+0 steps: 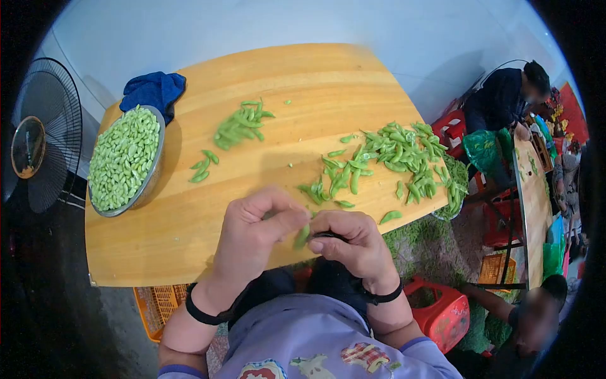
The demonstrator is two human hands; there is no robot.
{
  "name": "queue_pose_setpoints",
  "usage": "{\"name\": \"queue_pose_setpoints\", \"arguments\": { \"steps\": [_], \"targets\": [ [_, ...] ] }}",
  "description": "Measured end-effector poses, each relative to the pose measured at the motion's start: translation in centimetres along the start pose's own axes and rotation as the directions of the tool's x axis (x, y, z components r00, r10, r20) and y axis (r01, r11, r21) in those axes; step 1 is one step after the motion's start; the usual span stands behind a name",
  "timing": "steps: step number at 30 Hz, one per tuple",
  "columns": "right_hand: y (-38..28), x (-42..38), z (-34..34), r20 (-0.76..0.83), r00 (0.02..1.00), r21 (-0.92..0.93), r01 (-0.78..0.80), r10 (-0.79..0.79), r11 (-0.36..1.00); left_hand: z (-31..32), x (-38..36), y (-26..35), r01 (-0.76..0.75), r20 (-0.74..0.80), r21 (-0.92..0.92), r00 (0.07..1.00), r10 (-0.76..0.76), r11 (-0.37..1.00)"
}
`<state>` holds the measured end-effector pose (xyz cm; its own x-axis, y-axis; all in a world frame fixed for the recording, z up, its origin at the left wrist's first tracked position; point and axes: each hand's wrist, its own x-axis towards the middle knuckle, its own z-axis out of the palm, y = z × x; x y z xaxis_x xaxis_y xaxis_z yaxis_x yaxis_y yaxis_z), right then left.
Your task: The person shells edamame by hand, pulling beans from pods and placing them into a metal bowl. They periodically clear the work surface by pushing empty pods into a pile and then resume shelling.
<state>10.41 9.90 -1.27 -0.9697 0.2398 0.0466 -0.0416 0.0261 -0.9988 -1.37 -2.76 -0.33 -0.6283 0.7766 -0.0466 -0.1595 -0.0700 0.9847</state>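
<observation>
My left hand [255, 224] is closed in a pinch in front of my chest, with a green soybean pod [303, 237] at its fingertips. Right beside it, my right hand [356, 243] is wrapped round a small black tool [328, 235], mostly hidden by the fingers; its kind does not show clearly. The pod lies between the two hands, against the tool. Just beyond my hands, a large heap of soybean pods [404, 151] spreads over the wooden table [252, 69]. A smaller pile of pods [240, 126] sits farther left, partly blurred, with a few pods [202, 167] near it.
A metal bowl [161, 142] full of shelled beans stands at the table's left, by a blue cloth [151, 91]. A fan [44, 136] is far left. Red stool [442, 316], orange crate [154, 303] and pods cover the floor. Other people [505, 95] sit at a table on the right.
</observation>
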Motion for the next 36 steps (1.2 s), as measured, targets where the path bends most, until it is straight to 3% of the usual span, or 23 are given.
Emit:
{"name": "queue_pose_setpoints", "arguments": {
  "steps": [2,3,4,5,7,8,9,10,11,12,13,15,16,18,21,23,25,27,30,31,33,34,36],
  "targets": [
    [0.6,0.0,-0.6,0.120,0.981,0.305,-0.181,0.151,0.935,-0.5,0.2,-0.7,0.066,0.062,-0.103,0.996,-0.059,0.992],
    [0.7,0.1,-0.9,0.119,0.981,0.306,-0.182,0.152,0.935,-0.8,0.3,-1.0,0.170,0.168,-0.290,0.978,-0.125,0.942],
    [0.9,0.2,-1.2,0.216,0.961,0.423,-0.253,0.174,0.870,-1.0,0.4,-1.2,0.284,0.282,-0.453,0.945,-0.166,0.845],
    [1.0,0.3,-1.4,0.314,0.932,0.523,-0.327,0.179,0.787,-1.2,0.5,-1.8,0.285,0.283,-0.452,0.944,-0.168,0.845],
    [1.5,0.7,-1.7,0.353,0.921,0.552,-0.348,0.166,0.758,-1.4,0.6,-2.7,0.405,0.456,-0.551,0.878,-0.144,0.730],
    [1.5,0.8,-1.8,0.396,0.905,0.575,-0.375,0.153,0.727,-1.4,0.7,-2.6,0.405,0.456,-0.552,0.879,-0.143,0.729],
    [1.4,1.0,-1.4,0.399,0.904,0.572,-0.376,0.152,0.729,-1.5,0.8,-2.4,0.397,0.369,-0.494,0.901,-0.226,0.774],
    [1.2,1.2,-0.7,0.157,0.977,0.290,-0.184,0.143,0.939,-1.5,0.9,-2.3,0.394,0.272,-0.430,0.914,-0.299,0.813],
    [1.0,1.2,-0.2,-0.070,0.997,-0.078,-0.038,0.033,0.996,-1.2,1.0,-2.3,0.390,0.269,-0.432,0.916,-0.296,0.813],
    [0.6,1.2,0.0,-0.119,0.993,-0.235,-0.044,0.016,0.971,-0.7,1.0,-2.4,0.263,0.150,-0.276,0.962,-0.229,0.924],
    [0.2,1.1,0.1,-0.114,0.993,-0.238,-0.044,0.017,0.970,-0.3,1.0,-2.5,0.140,0.044,-0.094,0.990,-0.136,0.986],
    [-0.3,0.8,0.5,-0.161,0.983,-0.421,0.012,-0.088,0.907,-0.2,1.0,-2.5,0.124,0.077,-0.073,0.990,-0.118,0.990],
    [0.0,0.8,0.4,-0.160,0.983,-0.419,0.012,-0.087,0.908,-0.3,1.1,-2.4,0.101,0.119,-0.047,0.988,-0.095,0.994],
    [0.6,0.8,0.2,-0.182,0.983,-0.088,-0.031,0.014,0.996,-0.2,1.1,-1.9,0.106,0.131,0.040,0.985,-0.110,0.994],
    [0.5,0.6,0.0,-0.188,0.982,-0.236,-0.031,-0.014,0.971,-0.4,1.5,-2.1,0.149,0.189,0.161,0.966,-0.179,0.976],
    [0.5,0.5,-0.3,-0.155,0.987,-0.167,-0.069,0.043,0.984,-0.6,1.4,-2.4,0.193,0.228,0.194,0.945,-0.235,0.962],
    [0.4,0.6,-0.8,-0.125,0.988,-0.100,-0.105,0.092,0.989,-0.5,1.3,-2.4,0.256,0.297,0.067,0.918,-0.264,0.964],
    [0.4,0.9,-1.4,-0.013,0.972,0.150,-0.228,0.233,0.962,-0.5,1.3,-2.4,0.256,0.290,0.081,0.919,-0.269,0.963],
    [0.6,0.9,-1.5,0.019,0.947,0.289,-0.313,0.321,0.905,-0.5,1.2,-2.6,0.279,0.284,0.011,0.920,-0.271,0.960],
    [0.9,1.0,-1.6,0.020,0.947,0.289,-0.312,0.321,0.905,-0.6,1.2,-2.7,0.298,0.296,-0.066,0.917,-0.266,0.952],
    [1.3,1.2,-1.8,0.045,0.942,0.456,-0.315,0.332,0.832,-0.6,1.2,-2.8,0.300,0.285,-0.117,0.923,-0.257,0.947],
    [1.1,1.3,-1.4,0.046,0.943,0.455,-0.314,0.330,0.834,-0.5,1.2,-2.8,0.301,0.274,-0.169,0.929,-0.249,0.938],
    [0.8,1.5,-0.3,-0.171,0.961,0.161,-0.190,0.217,0.969,-0.1,1.5,-2.7,0.302,0.233,-0.212,0.939,-0.252,0.930]
  ]
}}
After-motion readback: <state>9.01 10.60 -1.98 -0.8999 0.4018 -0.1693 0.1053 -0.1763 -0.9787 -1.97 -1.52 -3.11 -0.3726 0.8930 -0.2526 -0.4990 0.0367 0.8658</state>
